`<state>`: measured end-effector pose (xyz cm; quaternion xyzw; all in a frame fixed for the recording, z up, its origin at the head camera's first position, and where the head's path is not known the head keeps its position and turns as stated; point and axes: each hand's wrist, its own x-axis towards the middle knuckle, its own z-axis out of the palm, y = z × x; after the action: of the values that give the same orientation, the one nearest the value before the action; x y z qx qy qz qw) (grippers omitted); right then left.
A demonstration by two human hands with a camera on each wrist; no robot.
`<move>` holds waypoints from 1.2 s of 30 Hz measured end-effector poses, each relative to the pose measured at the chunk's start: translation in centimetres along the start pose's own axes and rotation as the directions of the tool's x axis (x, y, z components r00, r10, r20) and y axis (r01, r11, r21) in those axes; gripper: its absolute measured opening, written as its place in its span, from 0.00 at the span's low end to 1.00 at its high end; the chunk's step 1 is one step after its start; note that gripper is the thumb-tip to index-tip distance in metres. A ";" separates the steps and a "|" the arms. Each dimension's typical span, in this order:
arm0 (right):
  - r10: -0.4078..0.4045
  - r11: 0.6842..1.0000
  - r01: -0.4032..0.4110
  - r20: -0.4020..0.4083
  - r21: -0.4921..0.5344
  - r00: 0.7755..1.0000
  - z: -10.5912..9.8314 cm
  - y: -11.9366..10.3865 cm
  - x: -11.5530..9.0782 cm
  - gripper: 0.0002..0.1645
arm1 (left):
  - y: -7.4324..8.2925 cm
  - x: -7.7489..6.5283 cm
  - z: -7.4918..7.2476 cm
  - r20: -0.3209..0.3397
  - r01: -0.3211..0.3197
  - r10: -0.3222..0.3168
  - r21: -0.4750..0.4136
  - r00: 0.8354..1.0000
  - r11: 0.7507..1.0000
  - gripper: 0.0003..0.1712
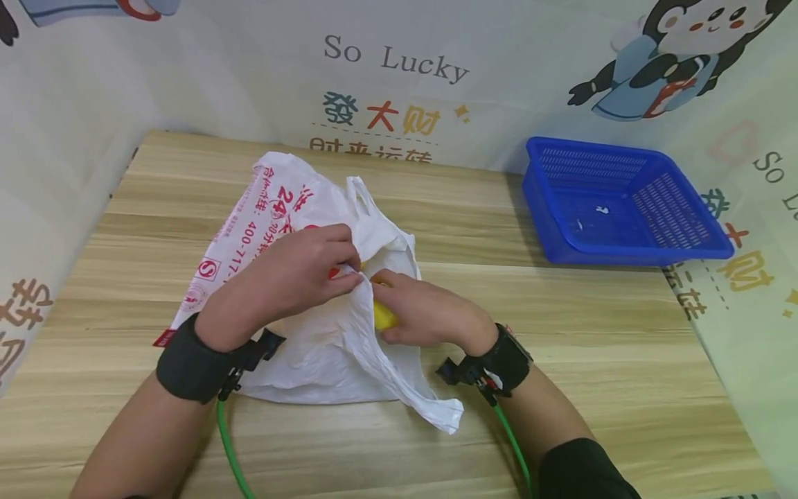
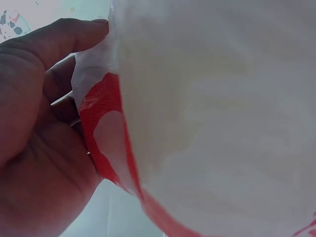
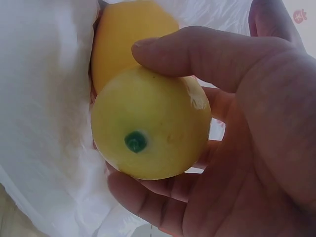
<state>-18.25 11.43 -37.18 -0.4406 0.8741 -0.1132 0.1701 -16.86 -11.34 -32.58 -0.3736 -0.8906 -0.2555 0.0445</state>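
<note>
A white plastic bag (image 1: 324,346) with red print lies on the table, its mouth facing right. My left hand (image 1: 296,274) pinches the edge of that mouth; in the left wrist view the thumb (image 2: 74,39) and fingers hold the plastic. Inside the opening, my right hand (image 1: 430,312) grips a round yellow fruit (image 3: 153,126) with a green stem end, perhaps a lemon. Thumb and fingers curl round it in the right wrist view. Behind it sits a deeper orange-yellow fruit (image 3: 126,44), partly hidden by the first one and my thumb.
A blue plastic basket (image 1: 555,239) stands at the back right of the wooden table (image 1: 561,360), with small white bits on its floor. A printed cloth (image 1: 399,83) hangs behind the table. Green cables (image 1: 227,443) trail from the wrist cameras.
</note>
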 end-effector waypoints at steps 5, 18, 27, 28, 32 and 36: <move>-0.008 1.000 0.008 -0.009 -0.005 1.000 0.2 0.2 0.1 0.35 | 0.0 -0.1 -0.3 0.023 0.018 -0.018 0.008 1.000 1.000 0.03; -0.010 0.998 0.011 -0.015 0.056 1.000 0.4 0.3 0.0 0.37 | 0.0 -0.4 -1.2 0.114 0.113 -0.114 0.016 0.987 0.994 0.04; -0.014 0.999 0.015 -0.027 0.039 1.000 0.5 0.4 0.1 0.41 | -0.1 -0.4 -1.2 0.106 0.106 -0.108 0.026 0.988 0.994 0.04; -0.011 0.999 0.012 -0.028 0.040 1.000 0.5 0.4 0.1 0.42 | -0.1 -0.3 -1.1 0.104 0.103 -0.105 0.027 0.989 0.994 0.04; 0.003 0.999 -0.002 -0.022 0.047 1.000 0.5 0.3 0.2 0.43 | -0.2 -0.4 -1.0 0.097 0.098 -0.101 0.032 0.990 0.995 0.03; 0.023 0.998 -0.023 -0.004 0.057 1.000 0.5 0.3 0.3 0.41 | -0.3 -0.4 -0.9 0.084 0.085 -0.087 0.035 0.993 0.996 0.03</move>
<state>-18.40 11.35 -37.74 -0.4254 0.8759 -0.1371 0.1816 -16.85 -12.18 -32.04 -0.3446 -0.9109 -0.2271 0.0014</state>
